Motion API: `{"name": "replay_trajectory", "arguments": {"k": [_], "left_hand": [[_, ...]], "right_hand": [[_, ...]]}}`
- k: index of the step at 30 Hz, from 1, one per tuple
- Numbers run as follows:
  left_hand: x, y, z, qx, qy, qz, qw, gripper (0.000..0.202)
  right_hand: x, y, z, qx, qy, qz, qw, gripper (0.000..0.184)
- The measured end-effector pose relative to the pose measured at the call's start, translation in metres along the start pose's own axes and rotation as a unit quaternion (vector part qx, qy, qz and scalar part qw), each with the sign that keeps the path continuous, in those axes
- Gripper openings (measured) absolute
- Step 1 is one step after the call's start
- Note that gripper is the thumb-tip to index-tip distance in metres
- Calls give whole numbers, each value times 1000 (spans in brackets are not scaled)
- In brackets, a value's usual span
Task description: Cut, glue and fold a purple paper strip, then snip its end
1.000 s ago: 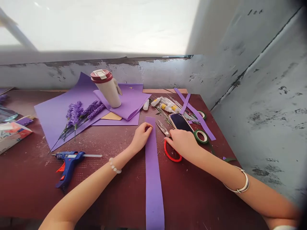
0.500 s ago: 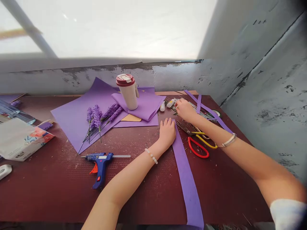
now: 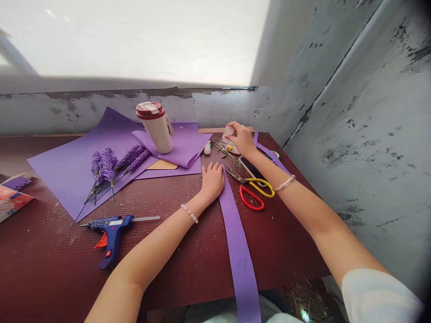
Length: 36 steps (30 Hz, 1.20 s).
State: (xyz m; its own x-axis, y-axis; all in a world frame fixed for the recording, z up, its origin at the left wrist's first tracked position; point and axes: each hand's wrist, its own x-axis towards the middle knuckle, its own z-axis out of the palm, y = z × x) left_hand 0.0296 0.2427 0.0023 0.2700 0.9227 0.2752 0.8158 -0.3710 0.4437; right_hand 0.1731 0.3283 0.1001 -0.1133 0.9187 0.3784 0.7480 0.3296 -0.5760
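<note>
My left hand [image 3: 213, 181] lies palm down at the far end of a long purple paper strip [image 3: 238, 242], fingers stretched out and slightly apart. The strip runs toward me and over the table's front edge. Farther back, my right hand [image 3: 241, 140] is closed in a pinch on a small translucent white piece [image 3: 228, 131], whose kind I cannot make out. Just below those fingers lies a small white bottle with a yellow label [image 3: 231, 148]. Scissors with red and yellow handles [image 3: 251, 184] lie right of the strip, by a dark oblong object [image 3: 251, 168] partly under my right forearm.
A lidded cup [image 3: 156, 130] stands on folded purple paper [image 3: 188, 146]. Artificial lavender stems [image 3: 109, 168] lie on a purple sheet [image 3: 70, 157]. A blue glue gun [image 3: 112, 233] rests left of my forearm. Another small white bottle [image 3: 207, 147] and thin wires [image 3: 220, 144] are at the back.
My right hand has risen from beside the small bottles and now pinches the translucent white piece. My left hand stays on the strip. The view has turned right.
</note>
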Motion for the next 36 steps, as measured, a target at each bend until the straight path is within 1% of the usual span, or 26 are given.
{"name": "replay_trajectory", "arguments": {"k": [2, 3, 6, 8, 10, 12, 15, 18, 20, 24, 26, 28, 32, 35, 36], "left_hand": [[-1, 1, -3, -18, 16, -6, 1000, 32], [-1, 2, -5, -28, 28, -9, 999, 29], [-2, 6, -9, -64, 66, -17, 996, 20], [-3, 10, -9, -98, 86, -14, 991, 16], [-5, 13, -9, -136, 101, -6, 986, 20], [-9, 16, -9, -170, 117, 0, 979, 24], [-14, 17, -11, -206, 146, 5, 968, 13], [-19, 18, -14, -225, 171, 6, 959, 4], [-20, 17, -15, -233, 185, 5, 955, 5], [-20, 15, -15, -243, 207, -4, 948, 7], [-19, 13, -14, -248, 213, -6, 945, 7], [-18, 11, -13, -255, 216, -5, 942, 7], [-17, 8, -10, -271, 218, 3, 938, 4], [-17, 6, -10, -281, 218, 6, 935, 1], [-18, 6, -10, -284, 216, 5, 934, 4]], "right_hand": [[-32, 7, -13, 110, 36, 36, 993, 39], [-49, 12, -17, 168, 42, 51, 984, 45], [-93, 29, -19, 316, 55, 93, 943, 64], [-110, 37, -15, 385, 61, 121, 913, 68], [-120, 41, -12, 432, 57, 145, 888, 69], [-124, 42, -9, 462, 40, 160, 871, 68], [-128, 39, -8, 509, 8, 184, 841, 64], [-131, 38, -8, 549, -7, 200, 811, 60], [-133, 38, -8, 554, -11, 201, 808, 60], [-135, 39, -9, 545, -15, 191, 816, 60], [-135, 40, -10, 550, -15, 179, 816, 58], [-134, 40, -11, 552, -15, 164, 818, 56], [-132, 43, -13, 534, -16, 139, 834, 58], [-133, 47, -12, 528, -23, 136, 838, 58], [-133, 47, -12, 523, -24, 137, 841, 56]]}}
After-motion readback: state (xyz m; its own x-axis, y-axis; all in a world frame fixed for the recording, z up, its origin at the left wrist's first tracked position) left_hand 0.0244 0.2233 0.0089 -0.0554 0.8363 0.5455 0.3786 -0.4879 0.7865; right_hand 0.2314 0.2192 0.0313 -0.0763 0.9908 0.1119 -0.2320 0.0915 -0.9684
